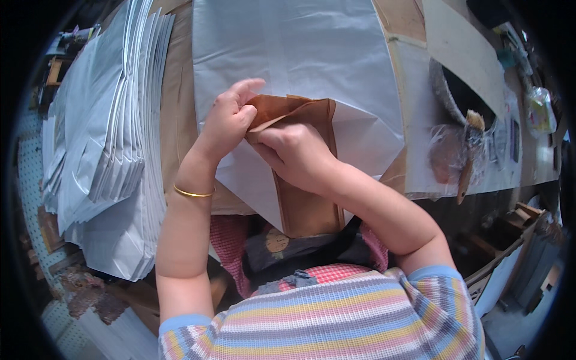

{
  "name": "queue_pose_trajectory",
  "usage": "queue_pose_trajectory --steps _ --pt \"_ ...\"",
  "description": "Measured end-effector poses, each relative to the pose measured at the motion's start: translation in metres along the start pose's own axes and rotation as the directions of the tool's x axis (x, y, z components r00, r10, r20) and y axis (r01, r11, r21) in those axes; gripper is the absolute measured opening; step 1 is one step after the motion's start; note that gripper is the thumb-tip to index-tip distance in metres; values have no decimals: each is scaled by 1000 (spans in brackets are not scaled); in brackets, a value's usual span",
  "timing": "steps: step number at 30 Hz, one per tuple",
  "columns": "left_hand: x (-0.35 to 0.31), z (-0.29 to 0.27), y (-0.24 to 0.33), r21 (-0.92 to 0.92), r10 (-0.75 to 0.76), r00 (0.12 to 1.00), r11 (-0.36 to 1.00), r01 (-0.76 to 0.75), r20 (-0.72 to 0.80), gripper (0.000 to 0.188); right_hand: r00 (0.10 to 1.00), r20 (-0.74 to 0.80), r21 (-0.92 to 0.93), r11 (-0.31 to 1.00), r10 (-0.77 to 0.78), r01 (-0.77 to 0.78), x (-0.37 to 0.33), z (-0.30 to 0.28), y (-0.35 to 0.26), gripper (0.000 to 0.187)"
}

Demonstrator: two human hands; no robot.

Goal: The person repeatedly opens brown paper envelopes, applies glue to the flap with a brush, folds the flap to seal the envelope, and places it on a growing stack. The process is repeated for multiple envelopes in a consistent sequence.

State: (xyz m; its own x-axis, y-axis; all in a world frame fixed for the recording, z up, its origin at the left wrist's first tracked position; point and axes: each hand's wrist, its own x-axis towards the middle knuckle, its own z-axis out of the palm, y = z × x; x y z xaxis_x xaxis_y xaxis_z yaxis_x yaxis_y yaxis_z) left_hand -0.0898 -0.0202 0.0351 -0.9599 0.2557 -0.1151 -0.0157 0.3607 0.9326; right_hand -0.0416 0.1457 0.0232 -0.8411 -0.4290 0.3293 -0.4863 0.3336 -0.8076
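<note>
A large white paper bag (294,48) lies flat before me, its near end folded into a diamond shape. Across that end runs a brown paper strip (312,207), whose far part stands up in a fold. My left hand (231,117) pinches the left edge of this strip between thumb and curled fingers, with one finger raised. Close beside it, my right hand (297,150) is closed on the strip's folded edge; its fingertips are hidden behind the paper.
A thick stack of folded white paper bags (114,120) fills the left side. On the right are a brush (471,144) with a wooden handle, a dark container with a crusted rim (444,90), and clear plastic film (441,150). Wooden shelving (504,246) stands at the lower right.
</note>
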Motion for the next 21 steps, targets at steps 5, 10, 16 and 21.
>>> queue_pose_trajectory --steps 5,10,16,21 --pt "-4 -1 -2 -78 -28 1000 997 29 11 25 883 -443 -446 892 -152 -70 -23 -59 3 27" --pt "-11 6 -8 -130 52 995 990 -62 -81 21 922 -383 -245 955 62 -166 -22 -69 40 37" --pt "-12 8 -8 -121 25 995 992 -36 -96 21 928 -279 -107 953 246 -285 -11 -64 34 29" --pt "-13 8 -14 -173 48 995 983 -63 -88 21 930 -253 -58 956 265 -288 -16 -72 34 24"
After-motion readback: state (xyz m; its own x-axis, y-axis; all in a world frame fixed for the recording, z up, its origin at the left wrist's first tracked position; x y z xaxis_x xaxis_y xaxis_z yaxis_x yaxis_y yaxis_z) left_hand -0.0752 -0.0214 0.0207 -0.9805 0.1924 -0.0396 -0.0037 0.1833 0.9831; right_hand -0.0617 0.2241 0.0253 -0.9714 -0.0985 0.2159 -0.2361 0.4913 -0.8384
